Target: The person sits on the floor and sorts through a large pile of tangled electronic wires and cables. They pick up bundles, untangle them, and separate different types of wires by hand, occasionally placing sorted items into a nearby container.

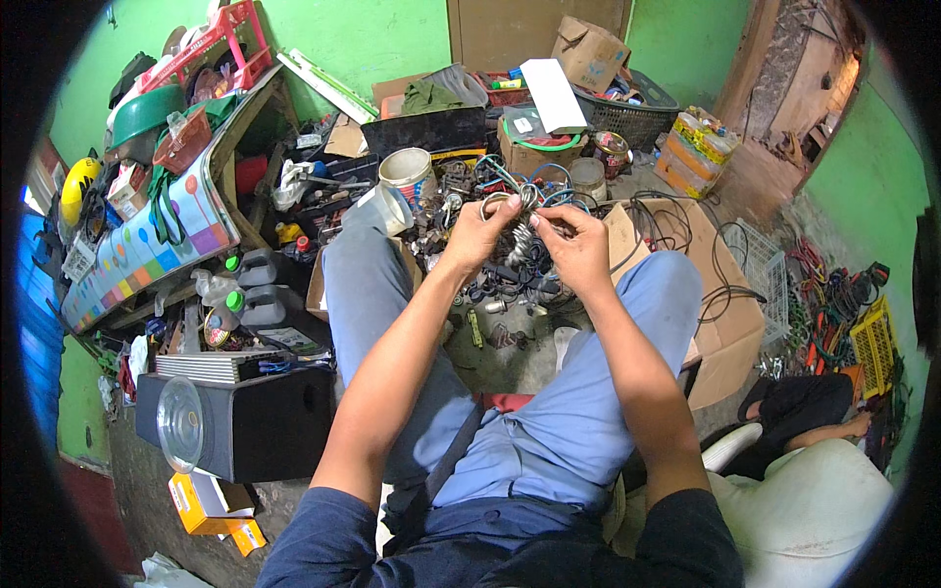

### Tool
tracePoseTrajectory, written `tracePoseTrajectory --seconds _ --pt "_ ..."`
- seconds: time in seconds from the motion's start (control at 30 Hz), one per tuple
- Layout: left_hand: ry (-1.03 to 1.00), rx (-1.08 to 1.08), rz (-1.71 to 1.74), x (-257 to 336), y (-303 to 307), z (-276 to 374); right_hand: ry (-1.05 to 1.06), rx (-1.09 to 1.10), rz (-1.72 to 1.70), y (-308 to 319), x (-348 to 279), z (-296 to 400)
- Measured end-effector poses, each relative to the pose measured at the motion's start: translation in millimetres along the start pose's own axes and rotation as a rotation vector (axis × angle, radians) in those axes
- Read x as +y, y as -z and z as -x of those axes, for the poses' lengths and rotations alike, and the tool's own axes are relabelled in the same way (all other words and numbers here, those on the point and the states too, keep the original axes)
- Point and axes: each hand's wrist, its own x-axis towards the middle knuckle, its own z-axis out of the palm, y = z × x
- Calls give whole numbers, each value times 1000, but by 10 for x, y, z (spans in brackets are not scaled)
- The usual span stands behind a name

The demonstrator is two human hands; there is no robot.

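Observation:
Both hands are raised over a heap of cables and small parts, in front of my bent knees. Between thumb and fingers my left hand (pixel 476 229) grips a bundle of grey looped cable (pixel 528 197). From the other side my right hand (pixel 577 246) pinches the same bundle with thumb and forefinger. A silvery coiled length (pixel 522 242) hangs below the fingers; I cannot tell whether it belongs to the bundle. Blue cables (pixel 562 189) lie just behind the hands. On the floor beneath are a yellow-green strip (pixel 475 328) and several small metal pieces.
An opened cardboard box (pixel 724 323) with black cable stands beside my right knee. White and translucent buckets (pixel 406 173) are beyond my left knee. At left a black speaker-like box (pixel 279 419) bears a clear plastic lid (pixel 181 425). Another person's leg (pixel 794 411) shows at lower right.

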Motion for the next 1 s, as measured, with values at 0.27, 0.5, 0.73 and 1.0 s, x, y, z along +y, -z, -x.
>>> tracePoseTrajectory --seconds 0.27,0.5,0.73,1.0 --pt "108 10 514 4 13 -75 -260 -65 -209 9 -48 -57" --pt "132 -10 523 -24 62 -92 146 17 39 14 -155 -25" --pt "222 -53 433 10 78 -47 260 36 197 43 -127 -12" --pt "178 31 -138 101 -27 13 167 136 164 40 -103 -47"
